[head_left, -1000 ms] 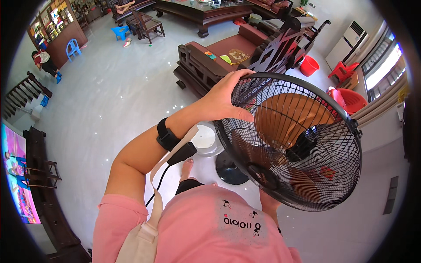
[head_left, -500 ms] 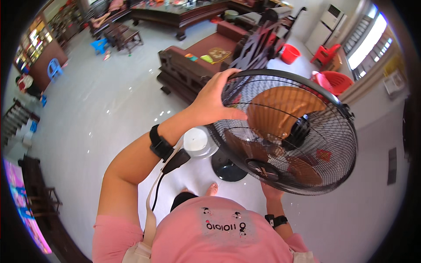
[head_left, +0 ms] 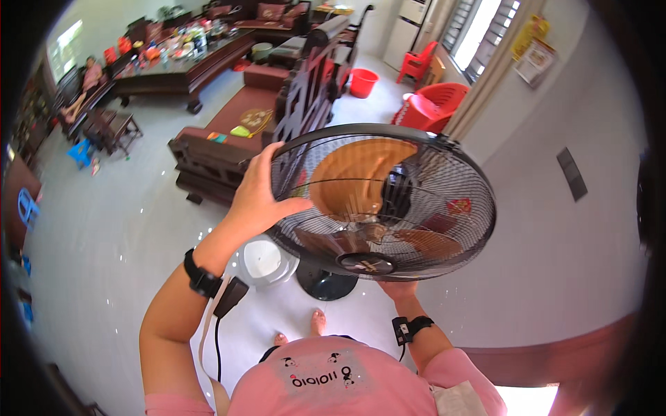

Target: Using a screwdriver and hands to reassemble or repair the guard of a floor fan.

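Gripping fan guard [head_left: 388, 201] rim with left hand [head_left: 260, 197], fingers clamped; right hand [head_left: 397, 286] beneath, grip hidden. Risk of tipping if unevenly supported.

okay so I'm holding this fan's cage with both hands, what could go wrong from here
Your left hand grips the rim of the black fan guard with fingers hooked over the wire mesh; they might slip through toward the brown blades. Your right hand is mostly hidden beneath the guard, so its hold may be weak. Bare toes sit close to the round base and could get pinched if the fan tips.
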The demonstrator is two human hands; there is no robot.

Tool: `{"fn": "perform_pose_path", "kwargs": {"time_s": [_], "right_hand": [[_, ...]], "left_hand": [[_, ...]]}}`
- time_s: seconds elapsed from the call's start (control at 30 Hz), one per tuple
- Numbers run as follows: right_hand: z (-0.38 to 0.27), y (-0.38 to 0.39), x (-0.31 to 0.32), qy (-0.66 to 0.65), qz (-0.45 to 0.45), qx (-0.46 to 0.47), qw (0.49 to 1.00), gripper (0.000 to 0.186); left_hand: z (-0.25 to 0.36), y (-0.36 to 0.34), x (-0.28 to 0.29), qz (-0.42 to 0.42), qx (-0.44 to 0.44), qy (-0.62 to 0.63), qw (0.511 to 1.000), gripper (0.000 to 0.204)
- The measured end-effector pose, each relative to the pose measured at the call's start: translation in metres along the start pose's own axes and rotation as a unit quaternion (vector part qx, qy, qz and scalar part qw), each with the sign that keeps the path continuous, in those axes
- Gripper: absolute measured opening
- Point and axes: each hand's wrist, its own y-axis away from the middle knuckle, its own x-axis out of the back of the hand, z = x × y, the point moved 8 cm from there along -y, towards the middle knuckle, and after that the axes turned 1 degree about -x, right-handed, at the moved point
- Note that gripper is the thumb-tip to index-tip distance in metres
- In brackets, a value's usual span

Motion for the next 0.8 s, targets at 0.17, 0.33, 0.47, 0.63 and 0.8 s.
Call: {"fn": "perform_pose_path", "kwargs": {"time_s": [0.17, 0.33, 0.47, 0.63, 0.8], "right_hand": [[0.004, 0.002, -0.012, 0.003, 0.023, 0.009, 1.000, 0.069], [0.005, 0.006, -0.008, -0.036, 0.109, 0.003, 0.993, 0.084], [0.010, 0.006, 0.000, -0.022, 0.091, -0.010, 0.996, 0.089], [0.012, 0.009, 0.000, -0.060, 0.147, -0.009, 0.987, 0.088], [0.005, 0.001, 0.028, -0.062, 0.157, 0.002, 0.986, 0.082]], "left_hand": [[-0.003, 0.002, -0.007, -0.028, 0.025, 0.012, 0.999, 0.102], [-0.006, 0.007, -0.002, -0.043, 0.033, -0.007, 0.999, 0.108], [0.001, 0.003, 0.003, -0.054, 0.058, -0.007, 0.997, 0.111], [0.007, -0.005, 0.003, -0.083, 0.074, -0.025, 0.994, 0.113], [0.018, -0.020, 0.007, -0.138, -0.001, -0.048, 0.989, 0.112]]}}
